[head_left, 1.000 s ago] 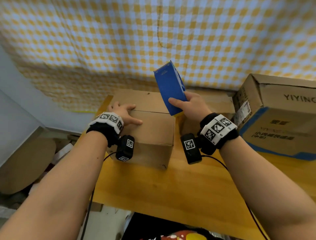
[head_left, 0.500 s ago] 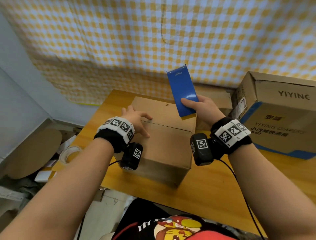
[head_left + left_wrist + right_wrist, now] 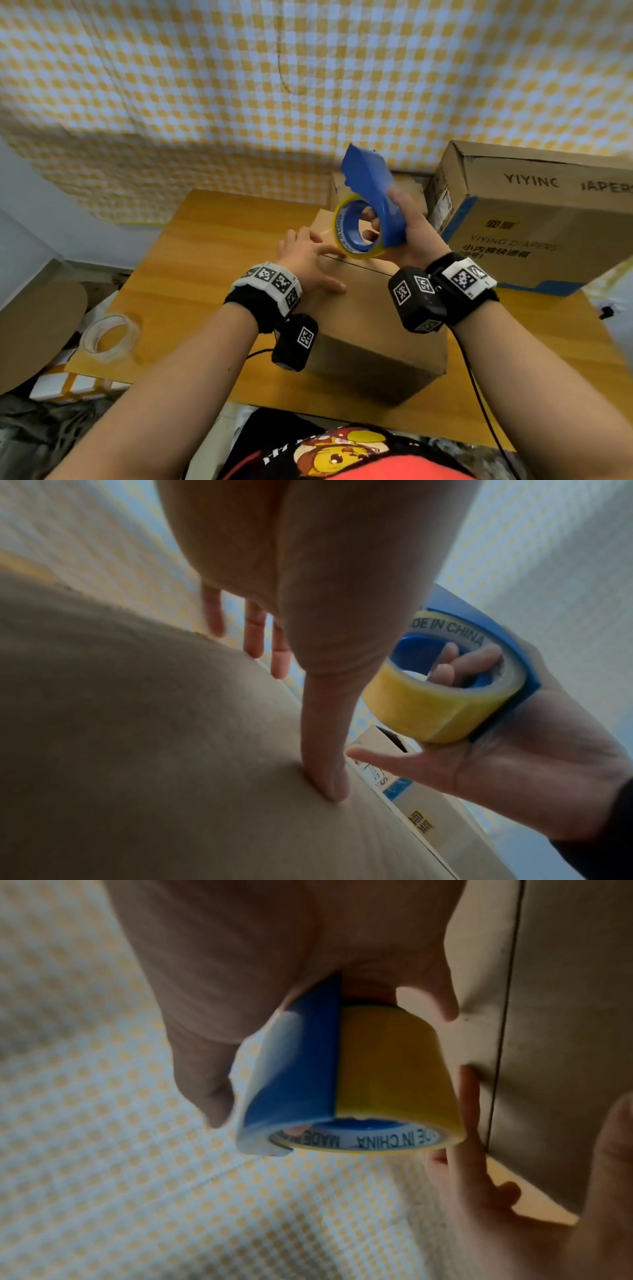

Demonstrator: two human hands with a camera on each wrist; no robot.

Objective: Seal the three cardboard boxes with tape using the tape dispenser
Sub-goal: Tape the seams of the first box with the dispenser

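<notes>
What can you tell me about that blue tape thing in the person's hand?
The tape dispenser is a blue curved shell that looks like plastic, holding a yellowish tape roll printed "MADE IN CHINA". The right hand holds it tilted in the air just above the brown box, fingers hooked through the roll's hole. The left hand reaches toward the roll; touching is unclear.

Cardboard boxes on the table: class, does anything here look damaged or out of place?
The large printed box at the right has a dented, crumpled top corner. The small box looks intact, its flap seam untaped.
</notes>
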